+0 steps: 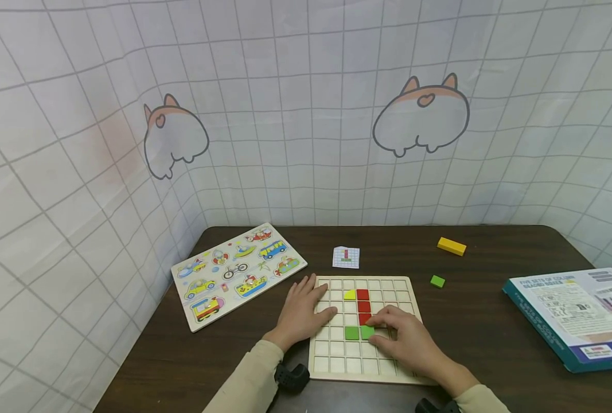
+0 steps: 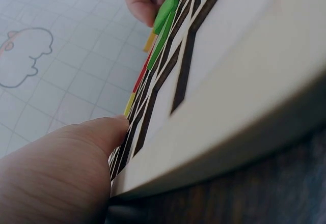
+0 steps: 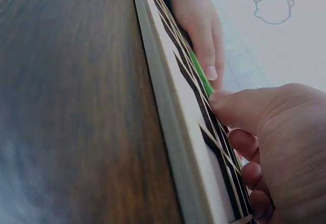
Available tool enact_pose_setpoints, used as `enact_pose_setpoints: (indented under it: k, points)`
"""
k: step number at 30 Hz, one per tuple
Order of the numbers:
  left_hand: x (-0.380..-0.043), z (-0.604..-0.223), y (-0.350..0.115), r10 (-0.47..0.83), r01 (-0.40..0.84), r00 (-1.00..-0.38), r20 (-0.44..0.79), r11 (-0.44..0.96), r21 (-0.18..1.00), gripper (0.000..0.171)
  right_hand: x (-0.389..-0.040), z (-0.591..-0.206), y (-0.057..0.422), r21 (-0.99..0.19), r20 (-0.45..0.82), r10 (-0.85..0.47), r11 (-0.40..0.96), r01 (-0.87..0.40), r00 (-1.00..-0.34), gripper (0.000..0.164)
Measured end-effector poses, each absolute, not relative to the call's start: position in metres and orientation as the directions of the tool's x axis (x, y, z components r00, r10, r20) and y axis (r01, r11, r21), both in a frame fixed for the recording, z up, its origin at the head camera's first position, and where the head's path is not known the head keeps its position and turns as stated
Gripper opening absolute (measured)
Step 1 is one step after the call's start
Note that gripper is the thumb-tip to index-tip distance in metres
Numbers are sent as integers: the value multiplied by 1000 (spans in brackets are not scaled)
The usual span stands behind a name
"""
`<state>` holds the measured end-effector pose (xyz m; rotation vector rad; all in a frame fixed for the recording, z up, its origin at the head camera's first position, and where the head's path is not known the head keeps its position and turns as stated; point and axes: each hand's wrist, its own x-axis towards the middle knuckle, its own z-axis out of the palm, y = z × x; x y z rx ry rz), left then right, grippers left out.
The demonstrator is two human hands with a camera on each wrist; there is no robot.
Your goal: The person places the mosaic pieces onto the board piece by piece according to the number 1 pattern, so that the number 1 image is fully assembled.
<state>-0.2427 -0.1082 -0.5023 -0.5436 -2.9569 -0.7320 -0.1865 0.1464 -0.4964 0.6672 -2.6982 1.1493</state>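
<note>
A wooden grid board (image 1: 336, 364) lies on the dark table. My left hand (image 1: 300, 312) rests flat over its left edge, fingers extended. With thumb and fingertips my right hand (image 1: 406, 339) pinches a green square tile (image 1: 367, 332) at the middle of the board; in the left wrist view this tile (image 2: 165, 12) is tilted. Just left of it another green tile (image 1: 351, 332) sits in the grid. Above them a column of red tiles (image 1: 363, 306) runs up, partly covered by my right fingers at its lower end. A yellow curved-edge tile (image 1: 349, 295) is beside the top red one.
A pattern card (image 1: 346, 258) lies behind the board. A loose green tile (image 1: 437, 281) and a yellow block (image 1: 452, 246) are at the back right. To the left lies a picture puzzle board (image 1: 228, 292), to the right a teal-edged box (image 1: 569, 315).
</note>
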Motion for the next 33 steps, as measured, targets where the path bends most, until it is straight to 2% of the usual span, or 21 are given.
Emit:
enact_pose_setpoints:
  k: [10,19,25,33]
  points:
    - [-244,-502,-107,324,351,-936,139,822,448,63,-186,-496,147,-651,290,-349,610,-451,-891,24]
    - [-244,-503,-108,332,361,-932,144,819,446,63,-188,-499,149,-696,273,-330,581,-423,-903,22]
    - [-243,-504,-109,330,356,-934,137,822,444,64,-193,-499,153,-710,353,-295,533,-460,-888,17]
    - [-243,-502,-109,329,353,-935,135,817,456,64,-197,-492,166,-721,368,-223,546,-428,-903,29]
